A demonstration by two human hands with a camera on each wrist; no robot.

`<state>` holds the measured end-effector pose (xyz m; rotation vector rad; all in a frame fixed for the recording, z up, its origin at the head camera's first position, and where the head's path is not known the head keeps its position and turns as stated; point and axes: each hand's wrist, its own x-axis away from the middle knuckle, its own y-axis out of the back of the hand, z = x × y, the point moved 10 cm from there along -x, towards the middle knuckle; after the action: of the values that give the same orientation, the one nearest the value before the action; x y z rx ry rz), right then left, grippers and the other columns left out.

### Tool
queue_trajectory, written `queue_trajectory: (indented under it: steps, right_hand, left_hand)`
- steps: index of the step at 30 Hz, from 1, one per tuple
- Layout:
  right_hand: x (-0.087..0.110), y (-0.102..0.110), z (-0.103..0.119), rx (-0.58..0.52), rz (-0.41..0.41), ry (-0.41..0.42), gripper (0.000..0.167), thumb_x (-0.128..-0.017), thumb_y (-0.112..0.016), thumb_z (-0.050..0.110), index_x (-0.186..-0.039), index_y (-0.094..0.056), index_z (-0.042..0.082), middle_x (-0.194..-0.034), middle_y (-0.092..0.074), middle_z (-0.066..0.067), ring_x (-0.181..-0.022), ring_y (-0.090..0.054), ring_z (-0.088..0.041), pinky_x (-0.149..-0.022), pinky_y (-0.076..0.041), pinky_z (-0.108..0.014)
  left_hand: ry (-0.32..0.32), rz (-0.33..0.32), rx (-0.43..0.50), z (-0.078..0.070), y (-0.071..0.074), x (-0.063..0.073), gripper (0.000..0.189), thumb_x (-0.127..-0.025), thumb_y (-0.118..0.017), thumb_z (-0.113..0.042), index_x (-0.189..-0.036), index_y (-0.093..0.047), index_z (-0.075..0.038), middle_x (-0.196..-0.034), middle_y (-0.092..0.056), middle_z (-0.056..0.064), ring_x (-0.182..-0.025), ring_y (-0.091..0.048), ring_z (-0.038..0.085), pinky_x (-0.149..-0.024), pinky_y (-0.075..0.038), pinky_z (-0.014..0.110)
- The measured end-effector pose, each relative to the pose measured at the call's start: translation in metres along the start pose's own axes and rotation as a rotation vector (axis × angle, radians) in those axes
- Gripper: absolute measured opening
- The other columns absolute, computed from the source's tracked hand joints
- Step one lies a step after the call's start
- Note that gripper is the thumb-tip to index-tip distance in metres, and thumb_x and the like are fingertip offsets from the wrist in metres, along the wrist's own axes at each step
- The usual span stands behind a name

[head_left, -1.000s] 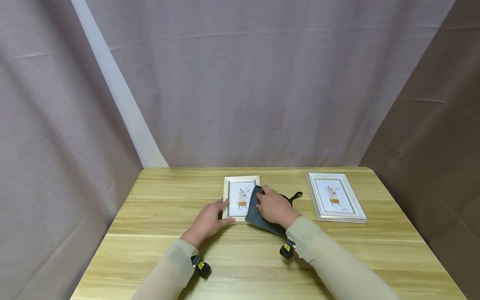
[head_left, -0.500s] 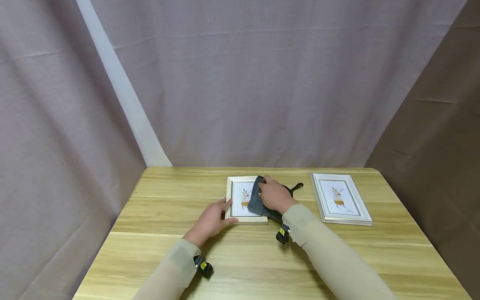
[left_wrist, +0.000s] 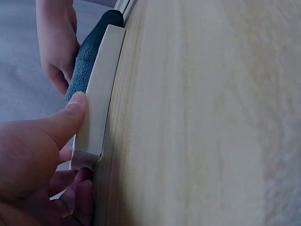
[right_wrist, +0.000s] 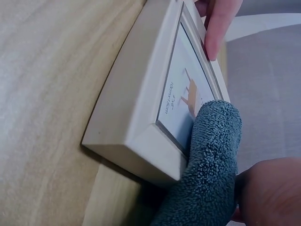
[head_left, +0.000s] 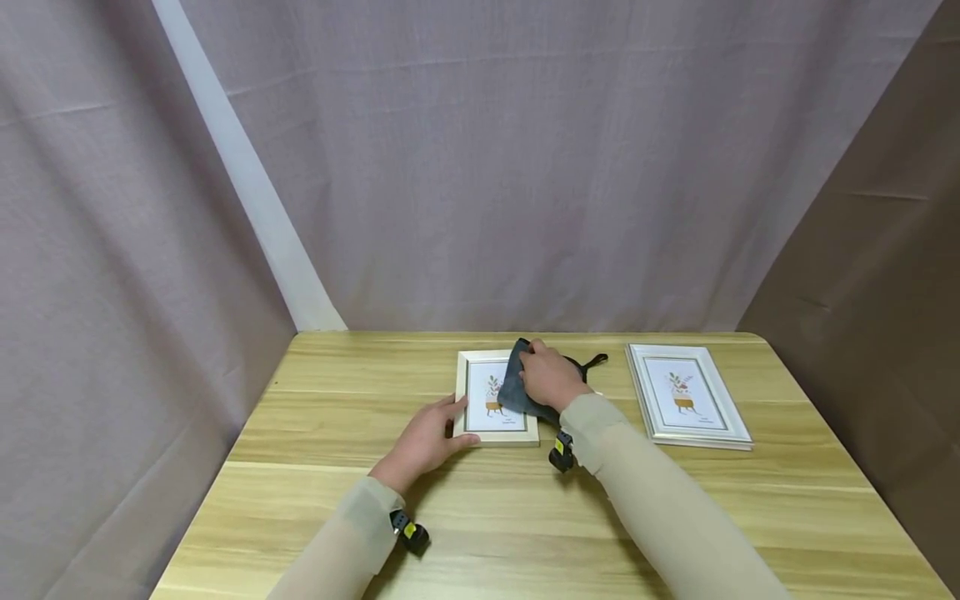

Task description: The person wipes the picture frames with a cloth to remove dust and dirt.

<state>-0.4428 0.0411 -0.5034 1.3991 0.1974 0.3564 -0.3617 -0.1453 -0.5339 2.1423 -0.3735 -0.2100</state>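
Observation:
A cream picture frame [head_left: 482,421] lies flat on the wooden table, a plant-pot print showing behind its pane. My left hand [head_left: 426,435] grips its near left corner, thumb along the near edge and fingers at the left side. In the left wrist view the thumb [left_wrist: 70,110] presses the frame's side. My right hand [head_left: 553,377] holds a blue-grey plush cloth [head_left: 514,390] with a black edge and hanging loop. The cloth covers the frame's upper right part. Up close in the right wrist view, the fuzzy cloth [right_wrist: 211,150] lies over the frame's border and pane.
To the right, a white picture frame [head_left: 681,393] with a similar print lies on the table [head_left: 480,517]. Grey-mauve curtains [head_left: 480,167] stand behind the table's far edge, and a brown one [head_left: 862,275] is at the right.
My right hand has slid the cloth away from me along the frame's right side, uncovering the lower right corner. The left hand keeps its hold on the frame.

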Motion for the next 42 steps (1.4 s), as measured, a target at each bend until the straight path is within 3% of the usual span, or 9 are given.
queue_trajectory:
  steps: [11, 19, 30, 42]
  right_hand:
    - [-0.002, 0.001, -0.003, -0.057, -0.002, 0.016, 0.052, -0.116, -0.057, 0.025, -0.162, -0.052, 0.0, -0.166, -0.042, -0.025, -0.142, -0.053, -0.047, -0.115, -0.049, -0.056]
    - [-0.001, -0.001, -0.001, -0.053, -0.002, 0.039, 0.053, -0.116, -0.058, 0.026, -0.162, -0.051, 0.0, -0.163, -0.044, -0.025, -0.139, -0.056, -0.046, -0.113, -0.05, -0.056]
    - [0.007, -0.002, -0.001, -0.064, 0.007, 0.021, 0.053, -0.115, -0.059, 0.027, -0.161, -0.053, 0.0, -0.16, -0.047, -0.021, -0.135, -0.057, -0.044, -0.109, -0.052, -0.055]
    - [0.024, -0.002, 0.005, -0.049, -0.003, 0.065, 0.053, -0.115, -0.061, 0.027, -0.159, -0.055, -0.002, -0.158, -0.048, -0.023, -0.132, -0.059, -0.045, -0.109, -0.052, -0.054]
  left_hand:
    - [-0.01, 0.002, -0.009, 0.0, 0.0, -0.001, 0.084, -0.098, -0.082, -0.047, -0.166, -0.049, -0.01, -0.167, -0.047, 0.024, -0.15, -0.048, 0.047, -0.124, -0.038, 0.056]
    - [0.015, 0.003, -0.028, 0.005, -0.003, -0.001, 0.086, -0.099, -0.082, -0.048, -0.167, -0.047, -0.01, -0.166, -0.047, 0.025, -0.149, -0.048, 0.047, -0.122, -0.041, 0.056]
    - [-0.032, -0.012, -0.05, -0.001, -0.003, 0.001, 0.086, -0.101, -0.079, -0.05, -0.166, -0.047, -0.005, -0.162, -0.049, 0.024, -0.148, -0.05, 0.043, -0.121, -0.042, 0.053]
    - [-0.026, -0.002, -0.058, -0.001, -0.005, -0.002, 0.086, -0.102, -0.078, -0.05, -0.167, -0.045, -0.005, -0.164, -0.047, 0.024, -0.15, -0.048, 0.042, -0.122, -0.042, 0.053]
